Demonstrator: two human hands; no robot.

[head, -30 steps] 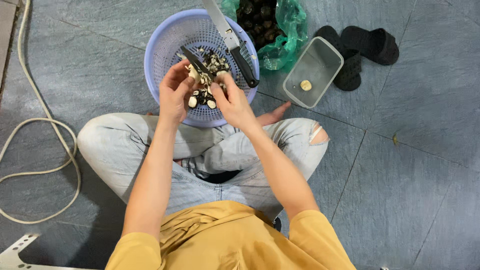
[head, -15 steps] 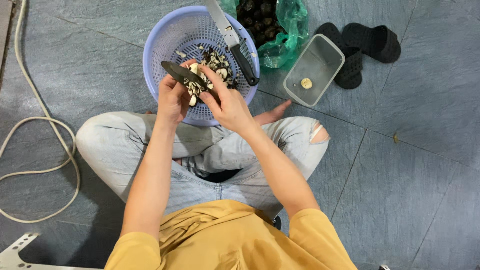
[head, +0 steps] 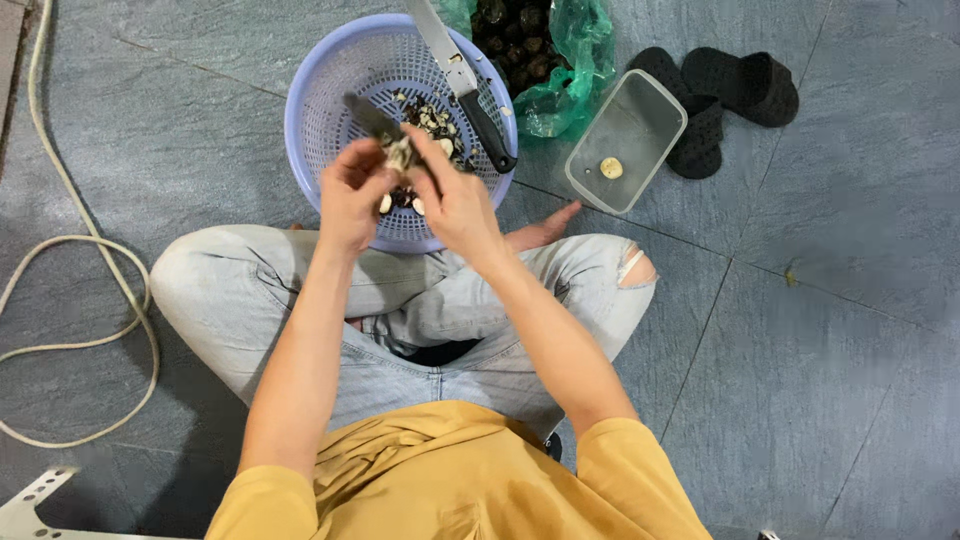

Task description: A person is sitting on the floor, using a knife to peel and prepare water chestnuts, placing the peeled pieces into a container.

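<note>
I sit cross-legged on the floor with both hands over a lavender plastic basket. My right hand grips a small knife whose dark blade points up and to the left. My left hand pinches a small pale piece against the blade. Dark and pale peelings and bits lie in the basket under my hands. A larger knife with a black handle rests across the basket's far rim.
A green plastic bag of dark round nuts stands behind the basket. A clear rectangular tub holding one pale peeled piece lies to the right, with black sandals beyond. A white cable loops on the left.
The small knife's blade swung flatter to the left, then tilted back up. Both hands stay together over the basket and shifted only a little.
</note>
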